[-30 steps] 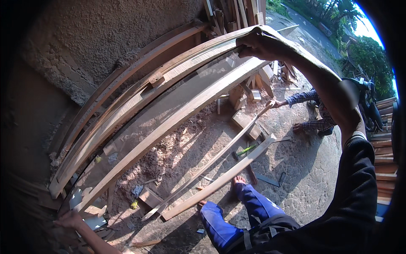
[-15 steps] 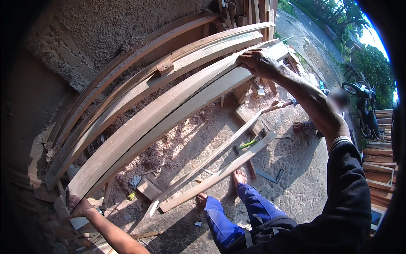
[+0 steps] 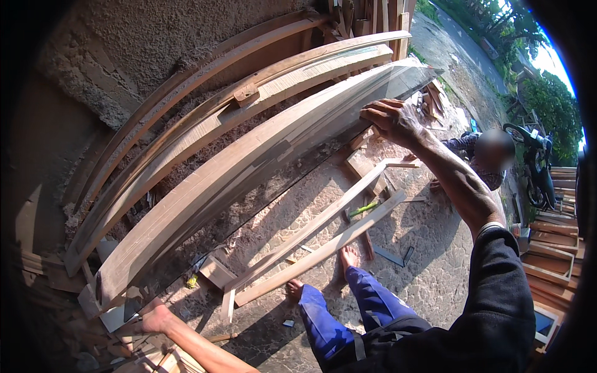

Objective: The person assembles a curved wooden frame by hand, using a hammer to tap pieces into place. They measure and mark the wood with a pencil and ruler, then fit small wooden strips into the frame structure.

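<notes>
Judging by the overlap, partway through handling of a clear pane (image 3: 273, 174), already up in the hands but not evidently settled against the long pale board (image 3: 199, 186), with any further work left impossible to read from this view. To be found slantwise between left hand (image 3: 160, 316) and right hand (image 3: 388, 121), across the board's near edge and out past its far right end, with uncertain contact against the wood. Gripped on the right by fingers curled over the pane's near edge; on the left, just beside its lower corner, with no telling whether clasped or loose.
</notes>
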`<state>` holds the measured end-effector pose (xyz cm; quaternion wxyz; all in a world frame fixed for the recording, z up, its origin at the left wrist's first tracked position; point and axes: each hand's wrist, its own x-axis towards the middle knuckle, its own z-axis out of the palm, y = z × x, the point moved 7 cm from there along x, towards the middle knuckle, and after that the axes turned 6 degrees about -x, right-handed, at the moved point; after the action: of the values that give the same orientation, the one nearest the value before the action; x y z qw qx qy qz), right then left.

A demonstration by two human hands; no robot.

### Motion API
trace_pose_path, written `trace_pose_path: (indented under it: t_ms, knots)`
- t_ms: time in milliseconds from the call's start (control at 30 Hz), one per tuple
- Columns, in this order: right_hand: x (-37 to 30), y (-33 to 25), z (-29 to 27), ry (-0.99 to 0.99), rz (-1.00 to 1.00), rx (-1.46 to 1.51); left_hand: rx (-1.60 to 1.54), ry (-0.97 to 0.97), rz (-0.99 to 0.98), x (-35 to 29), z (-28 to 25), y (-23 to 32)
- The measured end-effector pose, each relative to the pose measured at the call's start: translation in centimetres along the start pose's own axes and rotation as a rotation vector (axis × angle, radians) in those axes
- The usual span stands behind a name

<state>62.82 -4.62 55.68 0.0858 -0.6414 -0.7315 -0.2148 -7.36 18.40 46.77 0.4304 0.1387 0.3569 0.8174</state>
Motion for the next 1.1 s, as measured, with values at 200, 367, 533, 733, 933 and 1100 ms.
trace_pose_path:
  t_ms: [200,367,533,733,933,1100]
  knots:
    - [-3.5,-2.0,1.0,-0.002,0.055,-0.094,0.118,-0.217,-0.381,-14.3,1.6,-4.4]
    - [-7.0,-3.4,3.8,-0.016,0.166,-0.079,0.218,-0.023,-0.453,-13.6,-3.1,-7.0]
    - [-9.5,-4.9,7.8,-0.047,0.205,-0.041,0.221,0.055,-0.509,-15.1,-6.0,-10.1]
    - [-9.5,-5.7,11.1,-0.053,0.226,-0.074,0.196,0.184,-0.464,-14.3,-6.8,-13.1]
    - [-6.7,-4.4,12.5,-0.045,0.208,0.015,0.230,0.213,-0.507,-9.2,-8.0,-15.5]
    - [-5.2,-3.8,13.3,-0.050,0.208,-0.009,0.417,0.044,-0.652,-5.6,-9.9,-16.3]
